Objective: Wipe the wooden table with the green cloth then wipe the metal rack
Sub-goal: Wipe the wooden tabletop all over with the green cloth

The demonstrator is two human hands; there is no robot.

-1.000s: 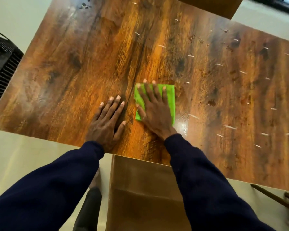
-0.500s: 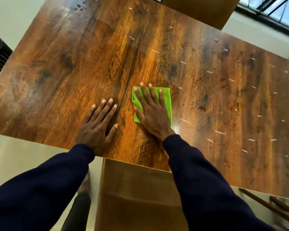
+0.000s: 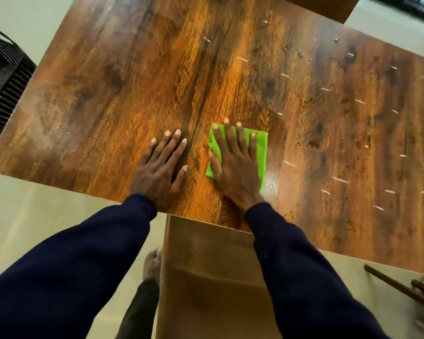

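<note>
Right hand (image 3: 235, 167) pressed flat on green cloth (image 3: 261, 152), left hand (image 3: 158, 167) flat on wooden table (image 3: 108, 94) — white specks (image 3: 339, 179) left to wipe; metal rack (image 3: 3, 77) unwiped.

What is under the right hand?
A folded bright green cloth, pressed flat onto the brown wooden table by the right hand, fingers straight. The cloth's middle and the wood beneath are covered.

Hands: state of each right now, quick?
Left hand: open, flat on the table, holding nothing.
Right hand: open, fingers straight, pressing the cloth on the table.
</note>
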